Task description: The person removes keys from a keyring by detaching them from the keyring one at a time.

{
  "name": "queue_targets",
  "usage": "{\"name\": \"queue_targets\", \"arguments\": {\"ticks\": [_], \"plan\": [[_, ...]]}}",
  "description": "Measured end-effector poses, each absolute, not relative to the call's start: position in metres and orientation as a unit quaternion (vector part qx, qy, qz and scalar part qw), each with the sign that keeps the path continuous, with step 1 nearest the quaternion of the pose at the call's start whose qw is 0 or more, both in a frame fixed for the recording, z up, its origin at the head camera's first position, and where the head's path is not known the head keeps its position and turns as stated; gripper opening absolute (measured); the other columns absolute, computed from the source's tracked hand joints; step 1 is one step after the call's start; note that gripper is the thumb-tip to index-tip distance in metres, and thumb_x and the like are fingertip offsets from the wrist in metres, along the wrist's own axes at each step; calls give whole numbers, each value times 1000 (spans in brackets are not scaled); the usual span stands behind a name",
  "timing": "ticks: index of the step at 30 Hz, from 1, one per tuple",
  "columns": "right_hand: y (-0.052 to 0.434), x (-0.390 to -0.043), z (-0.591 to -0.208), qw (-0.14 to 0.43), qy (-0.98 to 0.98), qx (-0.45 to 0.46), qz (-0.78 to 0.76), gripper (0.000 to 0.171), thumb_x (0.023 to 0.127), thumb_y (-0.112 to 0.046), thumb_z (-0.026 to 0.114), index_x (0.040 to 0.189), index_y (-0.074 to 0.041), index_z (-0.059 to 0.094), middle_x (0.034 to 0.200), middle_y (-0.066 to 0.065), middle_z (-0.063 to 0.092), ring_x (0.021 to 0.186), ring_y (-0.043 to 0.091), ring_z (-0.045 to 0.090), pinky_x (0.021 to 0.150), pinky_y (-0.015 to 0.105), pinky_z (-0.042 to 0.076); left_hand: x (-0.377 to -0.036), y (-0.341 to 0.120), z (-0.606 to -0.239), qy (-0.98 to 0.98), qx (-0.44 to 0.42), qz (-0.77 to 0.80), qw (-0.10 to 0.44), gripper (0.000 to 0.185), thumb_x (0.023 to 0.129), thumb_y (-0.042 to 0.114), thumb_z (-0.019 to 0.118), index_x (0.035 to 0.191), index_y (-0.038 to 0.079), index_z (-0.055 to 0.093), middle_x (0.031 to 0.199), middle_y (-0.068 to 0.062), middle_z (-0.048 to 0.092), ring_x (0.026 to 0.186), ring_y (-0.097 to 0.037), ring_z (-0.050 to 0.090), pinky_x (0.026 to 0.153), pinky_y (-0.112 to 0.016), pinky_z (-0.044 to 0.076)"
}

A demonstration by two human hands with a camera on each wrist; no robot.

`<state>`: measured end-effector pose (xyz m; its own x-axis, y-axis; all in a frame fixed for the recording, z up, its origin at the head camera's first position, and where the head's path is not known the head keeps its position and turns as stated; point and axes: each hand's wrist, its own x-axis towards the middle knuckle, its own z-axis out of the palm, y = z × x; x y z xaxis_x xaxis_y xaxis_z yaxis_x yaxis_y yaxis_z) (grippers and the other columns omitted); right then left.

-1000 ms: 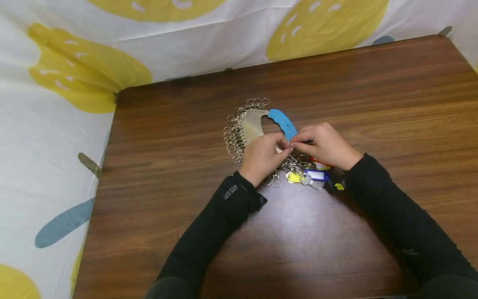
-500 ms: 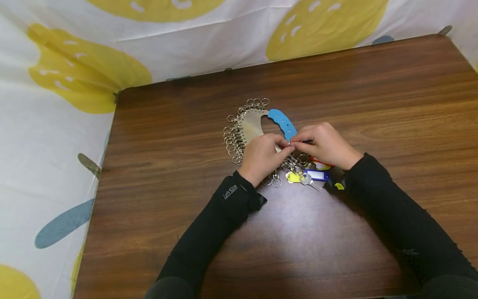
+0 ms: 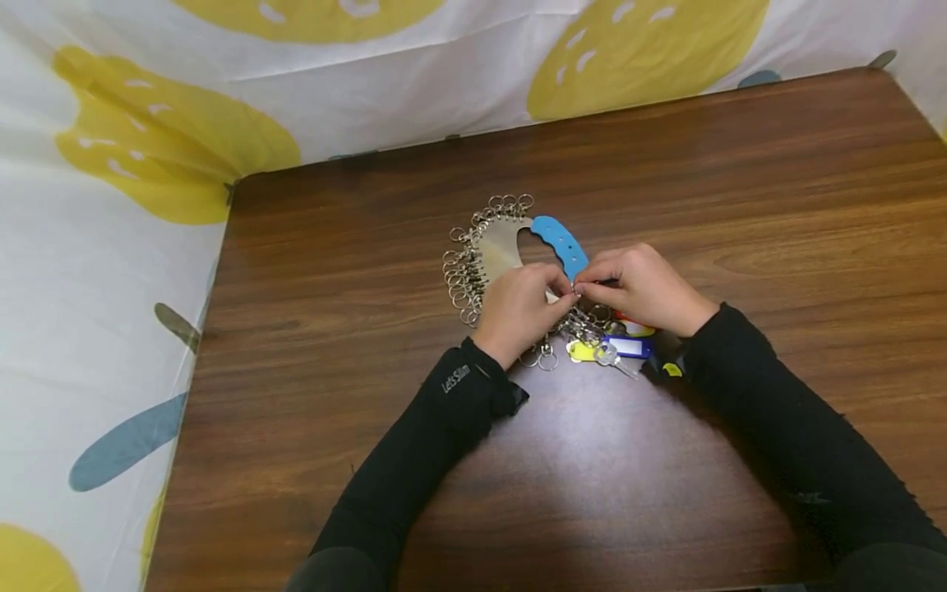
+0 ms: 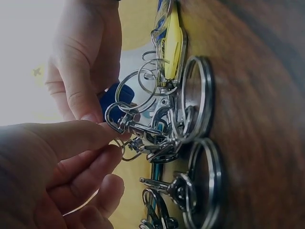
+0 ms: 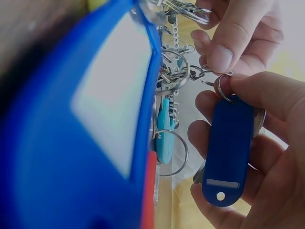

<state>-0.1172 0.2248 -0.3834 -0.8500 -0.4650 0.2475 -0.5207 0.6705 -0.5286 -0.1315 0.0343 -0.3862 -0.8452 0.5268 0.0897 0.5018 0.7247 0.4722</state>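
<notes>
A metal key holder plate [image 3: 497, 245] with a blue handle [image 3: 560, 238] lies on the brown table [image 3: 370, 329], edged by several split rings [image 3: 460, 275]. Both hands meet just below the handle. My left hand [image 3: 566, 289] pinches a small metal clip [image 4: 125, 125] on the ring cluster. My right hand [image 3: 584, 286] holds a dark blue key tag [image 5: 228, 148] by its ring [image 5: 222, 87], which touches the clip. The tag itself is hidden in the head view.
Below the hands lie a yellow tag [image 3: 580, 352], a blue tag with a white label [image 3: 629, 346], a red-edged tag [image 3: 638, 326] and a silver key [image 3: 612, 358]. A white cloth with yellow shapes [image 3: 148, 148] surrounds the table's back and left.
</notes>
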Motion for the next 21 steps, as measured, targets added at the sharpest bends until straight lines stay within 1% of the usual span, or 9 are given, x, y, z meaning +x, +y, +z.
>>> {"name": "queue_targets", "arguments": {"ticks": [5, 9, 12, 16, 21], "plan": [[225, -118, -383, 35, -913, 267, 306, 10, 86, -10, 68, 93, -10, 76, 87, 2, 72, 72, 10, 63, 65, 26, 49, -132, 33, -385, 928, 303, 219, -2, 10, 88, 31, 66, 90, 22, 70, 91, 8, 71, 74, -9, 64, 59, -25, 46], [225, -116, -384, 42, -912, 266, 310, 10, 86, -10, 68, 92, -11, 76, 86, 2, 73, 70, 9, 63, 64, 26, 48, -132, 33, -386, 926, 309, 217, -8, 9, 88, 30, 66, 90, 22, 70, 91, 8, 71, 76, -9, 66, 61, -26, 48], [224, -116, -385, 49, -911, 267, 310, 10, 86, -9, 68, 91, -10, 76, 86, 2, 73, 70, 9, 63, 63, 25, 48, -132, 34, -387, 924, 306, 228, -4, 12, 88, 33, 66, 91, 23, 72, 92, 9, 72, 75, -8, 65, 58, -24, 47], [224, -116, -385, 51, -911, 267, 310, 10, 86, -9, 68, 91, -10, 76, 86, 2, 73, 71, 10, 65, 64, 26, 49, -132, 34, -386, 925, 294, 242, 6, 16, 88, 37, 64, 91, 25, 73, 91, 11, 72, 72, -7, 64, 54, -21, 42], [224, -116, -383, 53, -911, 270, 308, 10, 86, -10, 68, 92, -10, 76, 86, 2, 73, 72, 12, 66, 65, 29, 50, -132, 34, -385, 927, 285, 246, 14, 15, 89, 36, 63, 91, 25, 73, 90, 11, 72, 66, -7, 61, 51, -20, 37]]}}
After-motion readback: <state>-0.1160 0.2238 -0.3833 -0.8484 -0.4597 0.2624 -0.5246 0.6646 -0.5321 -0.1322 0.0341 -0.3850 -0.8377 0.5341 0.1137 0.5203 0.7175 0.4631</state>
